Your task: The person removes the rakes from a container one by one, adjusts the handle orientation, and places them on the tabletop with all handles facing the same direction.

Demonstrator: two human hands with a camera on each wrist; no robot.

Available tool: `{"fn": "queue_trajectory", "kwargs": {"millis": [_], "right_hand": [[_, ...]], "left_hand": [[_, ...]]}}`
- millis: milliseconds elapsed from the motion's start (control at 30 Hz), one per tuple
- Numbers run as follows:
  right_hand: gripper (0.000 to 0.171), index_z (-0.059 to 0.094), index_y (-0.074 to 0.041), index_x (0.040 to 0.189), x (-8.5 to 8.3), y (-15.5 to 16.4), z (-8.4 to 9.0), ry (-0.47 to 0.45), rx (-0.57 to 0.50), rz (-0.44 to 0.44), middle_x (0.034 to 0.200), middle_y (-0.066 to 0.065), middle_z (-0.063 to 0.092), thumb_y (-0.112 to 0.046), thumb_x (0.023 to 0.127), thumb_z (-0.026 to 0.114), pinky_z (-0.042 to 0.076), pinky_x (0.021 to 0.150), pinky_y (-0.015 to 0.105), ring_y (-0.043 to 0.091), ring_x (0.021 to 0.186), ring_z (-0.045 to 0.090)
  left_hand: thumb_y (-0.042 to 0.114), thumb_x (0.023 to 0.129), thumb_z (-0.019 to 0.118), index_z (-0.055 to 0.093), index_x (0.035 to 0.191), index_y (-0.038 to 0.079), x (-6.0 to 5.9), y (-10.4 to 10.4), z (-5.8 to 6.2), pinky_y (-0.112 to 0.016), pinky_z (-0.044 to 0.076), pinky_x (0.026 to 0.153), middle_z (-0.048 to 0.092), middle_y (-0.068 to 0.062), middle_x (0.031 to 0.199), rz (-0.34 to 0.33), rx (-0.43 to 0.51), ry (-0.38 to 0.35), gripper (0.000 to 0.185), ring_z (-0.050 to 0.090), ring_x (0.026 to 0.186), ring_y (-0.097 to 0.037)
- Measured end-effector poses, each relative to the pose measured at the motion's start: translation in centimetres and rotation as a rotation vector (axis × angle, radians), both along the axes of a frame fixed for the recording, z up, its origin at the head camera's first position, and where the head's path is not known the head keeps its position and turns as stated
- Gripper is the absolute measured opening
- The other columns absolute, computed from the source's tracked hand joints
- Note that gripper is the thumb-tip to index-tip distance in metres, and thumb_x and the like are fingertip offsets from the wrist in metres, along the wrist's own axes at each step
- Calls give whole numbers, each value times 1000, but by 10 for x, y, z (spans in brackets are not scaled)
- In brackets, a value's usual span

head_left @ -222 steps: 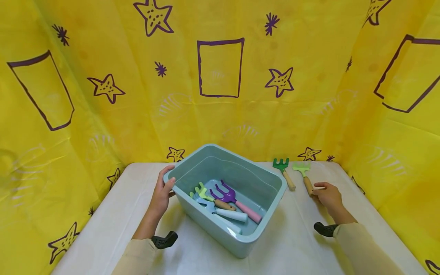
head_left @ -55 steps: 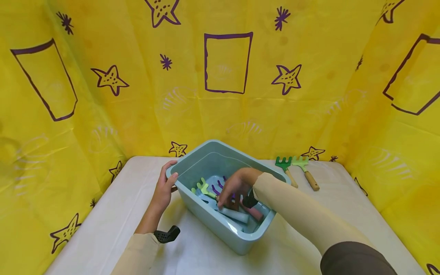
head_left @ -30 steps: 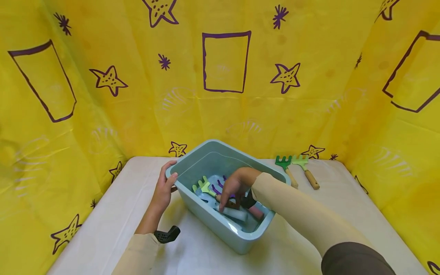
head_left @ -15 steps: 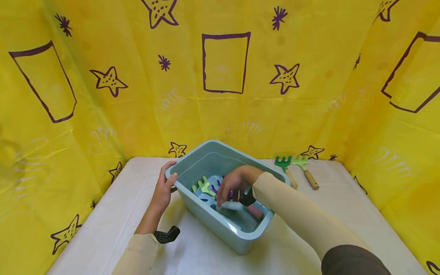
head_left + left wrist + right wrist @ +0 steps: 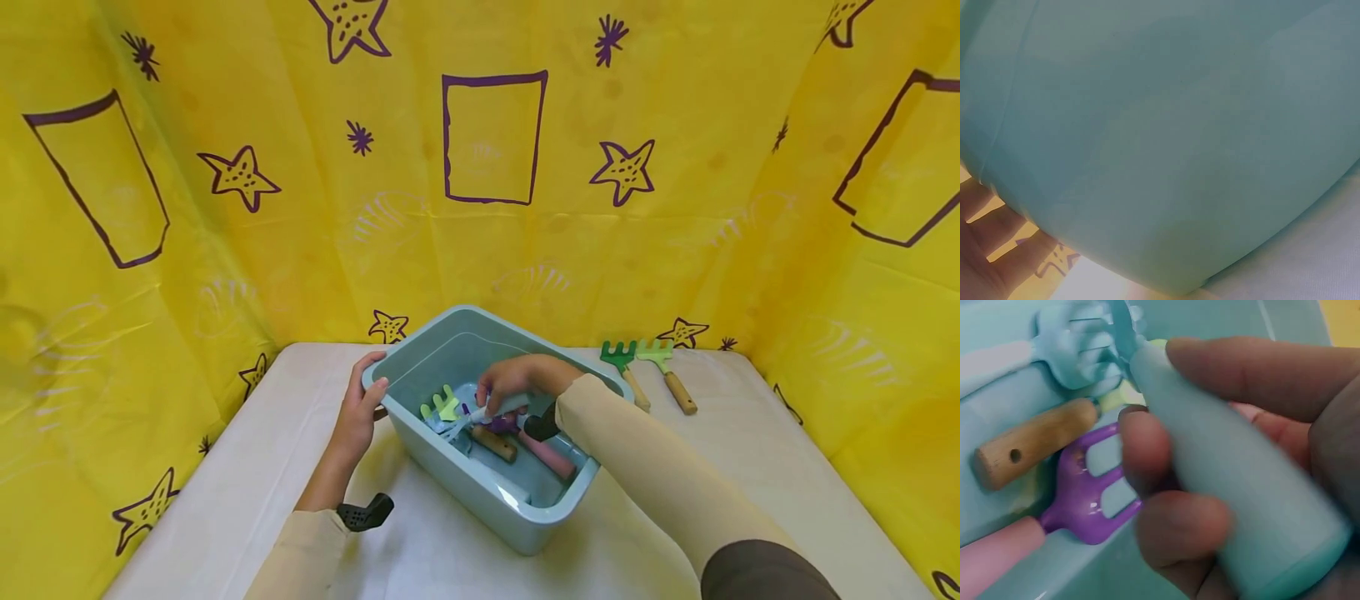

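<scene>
My left hand (image 5: 358, 404) grips the rim of a blue-green plastic bin (image 5: 450, 471) at its left corner, thumb over the edge. Inside the bin, my right hand (image 5: 517, 377) holds a light blue hand rake by its pale handle (image 5: 1229, 469). Its tines (image 5: 454, 428) point left in the head view and are partly out of sight in the right wrist view. Below lie a purple hand fork (image 5: 1088, 500) with a pink handle, a light green rake (image 5: 447, 406) with a wooden handle, and a second light blue rake (image 5: 1069, 347). My right hand partly hides the purple fork in the head view.
Behind the bin's right side, a dark green hand rake (image 5: 619, 357) and a light green one (image 5: 678, 392), both wooden-handled, lie on the white-covered table (image 5: 247, 417). Yellow cloth (image 5: 300, 275) with starfish drawings surrounds the table's back and sides.
Earlier, my right hand let go of a light green rake at the table's right and came into the bin. It has since picked up a light blue rake, now raised. My left hand stays put.
</scene>
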State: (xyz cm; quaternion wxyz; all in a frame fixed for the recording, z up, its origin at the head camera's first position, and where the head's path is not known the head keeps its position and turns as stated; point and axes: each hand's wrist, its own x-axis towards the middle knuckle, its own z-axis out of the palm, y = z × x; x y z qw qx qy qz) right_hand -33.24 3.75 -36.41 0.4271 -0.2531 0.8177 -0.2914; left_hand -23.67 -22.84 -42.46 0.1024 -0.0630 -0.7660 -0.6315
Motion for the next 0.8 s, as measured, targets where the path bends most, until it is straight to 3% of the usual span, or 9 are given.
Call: {"fn": "queue_trajectory", "kwargs": {"millis": [433,800], "right_hand": [[16,64,-6,105,2,9,22,99,-130,-113,93,15,65,-8,90,64,39,45,26,20,57,52],[16,58,-2,107,3,36,48,124,-284,-219,87,13,59,-5,92,61,38,47,28,22,58,48]], "left_hand": [[33,102,41,28,148,25,-4,0,-3,-63,38,96,35,-10,149,-11,6,6,48,43,126,-40],[35,102,42,29,147,29,-2,0,-3,-63,39,96,36,-9,148,7,-6,-13,47,43,126,-38]]}}
